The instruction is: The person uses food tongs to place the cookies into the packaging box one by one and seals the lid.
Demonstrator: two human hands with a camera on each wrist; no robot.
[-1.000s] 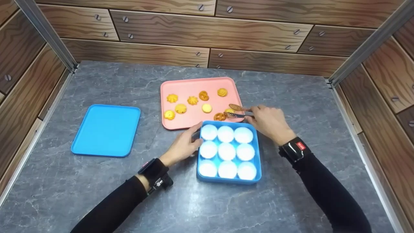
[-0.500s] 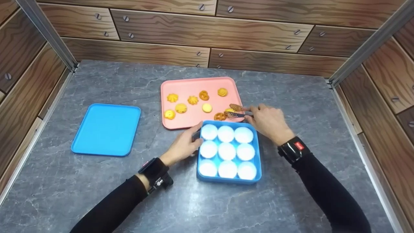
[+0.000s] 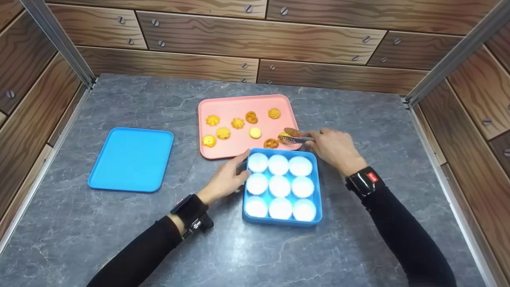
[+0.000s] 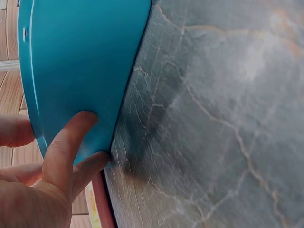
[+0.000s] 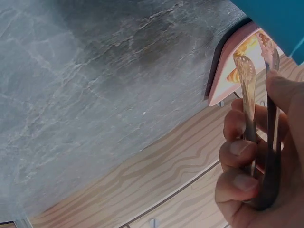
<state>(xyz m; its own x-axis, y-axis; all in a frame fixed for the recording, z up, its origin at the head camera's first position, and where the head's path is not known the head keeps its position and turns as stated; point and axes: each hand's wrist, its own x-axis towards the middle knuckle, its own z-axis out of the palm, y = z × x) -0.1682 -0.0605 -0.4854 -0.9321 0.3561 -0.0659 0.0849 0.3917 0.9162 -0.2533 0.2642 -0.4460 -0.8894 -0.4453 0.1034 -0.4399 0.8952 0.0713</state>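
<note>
In the head view my left hand (image 3: 225, 181) rests against the left side of a blue square box (image 3: 320, 187). The left wrist view shows fingertips touching the box's outer wall (image 4: 90, 52). White round paper cups (image 3: 279, 186) fill the box in rows. My right hand (image 3: 336, 149) holds metal tongs (image 3: 299, 140) by the arms. Their perforated ends lie around a yellow cookie (image 3: 283, 136) on the pink tray (image 3: 227, 150), partly covering it. The right wrist view shows fingers and thumb curled round the tongs (image 5: 273, 137). A firm grip on the cookie cannot be made out.
Other cookies lie on the tray: a pretzel (image 3: 271, 143) beside the tongs, a round pale one (image 3: 255, 132), a swirl (image 3: 274, 113) and several more. A flat blue lid (image 3: 131, 159) lies at the left. Wood-patterned walls (image 3: 255, 36) enclose the grey marbled table (image 3: 179, 247).
My right hand has shifted slightly right with the tongs, whose ends have moved off the pretzel's edge toward the yellow cookie. The left hand and box stay put.
</note>
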